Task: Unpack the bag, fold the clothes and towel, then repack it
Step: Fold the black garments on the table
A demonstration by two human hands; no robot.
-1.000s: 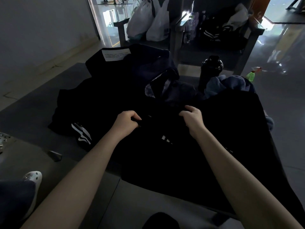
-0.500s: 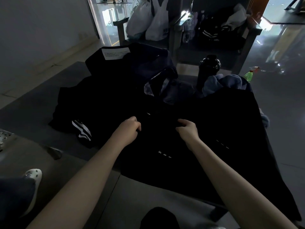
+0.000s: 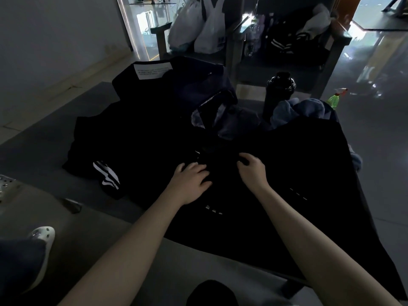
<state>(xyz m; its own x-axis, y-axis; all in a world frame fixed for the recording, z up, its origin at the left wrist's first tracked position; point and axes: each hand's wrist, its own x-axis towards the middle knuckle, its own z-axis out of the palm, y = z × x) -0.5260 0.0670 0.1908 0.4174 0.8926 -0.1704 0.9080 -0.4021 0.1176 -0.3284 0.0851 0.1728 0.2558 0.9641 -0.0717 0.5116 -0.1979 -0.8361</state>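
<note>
A large black garment (image 3: 287,184) lies spread over the low table's right half. My left hand (image 3: 189,182) rests on it with fingers stretched out and spread. Just to the right, my right hand (image 3: 251,168) has its fingers curled and pinches the dark fabric. A second black garment with white stripes (image 3: 106,175) lies at the left. Behind them sits the dark bag (image 3: 165,89) with a white label, its opening facing me. A blue towel (image 3: 298,109) is bunched at the back right.
A black bottle (image 3: 278,91) stands beside the towel, a green spray bottle (image 3: 334,100) behind it. White plastic bags (image 3: 198,29) and a chair piled with clothes (image 3: 287,40) stand farther back. A white shoe (image 3: 42,235) shows at the lower left. The grey table (image 3: 39,138) is bare at the left.
Both hands drew the black garment toward me and lower. My left hand went from a fist gripping the fabric to lying flat on it. The right hand keeps its curled hold.
</note>
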